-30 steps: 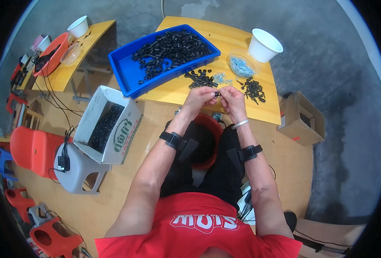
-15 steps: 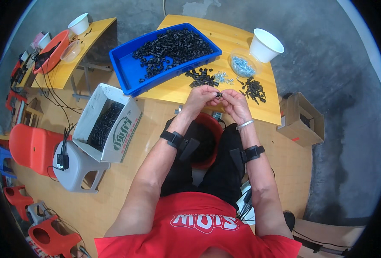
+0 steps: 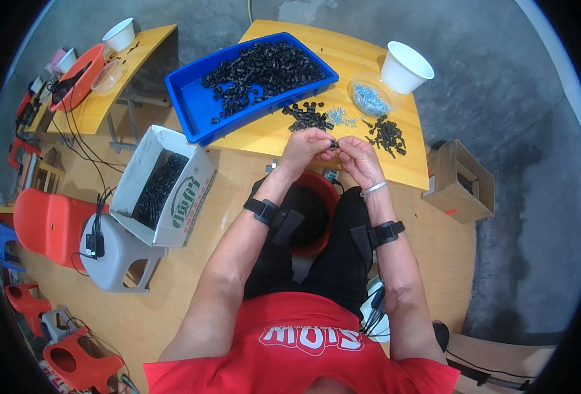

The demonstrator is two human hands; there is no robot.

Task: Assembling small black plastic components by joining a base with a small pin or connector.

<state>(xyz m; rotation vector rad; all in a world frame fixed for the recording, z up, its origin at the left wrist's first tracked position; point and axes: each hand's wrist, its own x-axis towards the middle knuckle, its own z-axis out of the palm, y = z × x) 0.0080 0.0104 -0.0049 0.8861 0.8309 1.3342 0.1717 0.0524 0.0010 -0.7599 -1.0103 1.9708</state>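
Near the table's front edge, my left hand (image 3: 305,150) and my right hand (image 3: 361,159) meet with their fingertips closed on a small black plastic part (image 3: 333,144). Its exact kind is too small to make out. Just beyond the hands lie a heap of black plastic pieces (image 3: 307,117), a little pile of silvery screws (image 3: 338,117) and, to the right, a pile of slimmer black parts (image 3: 387,136). A clear bowl (image 3: 371,98) of silvery screws stands behind these piles. To the left, a blue tray (image 3: 195,108) holds many black pieces.
A white tub (image 3: 407,65) stands at the table's back right. Between my knees is a red bucket (image 3: 332,197) with dark contents. A carton (image 3: 192,203) of black parts rests on a grey stool (image 3: 116,262) at left; a brown box (image 3: 458,177) stands right of the table.
Both hands stay almost in place, fingertips together on the small black part. The view has shifted very slightly; the piles look the same.
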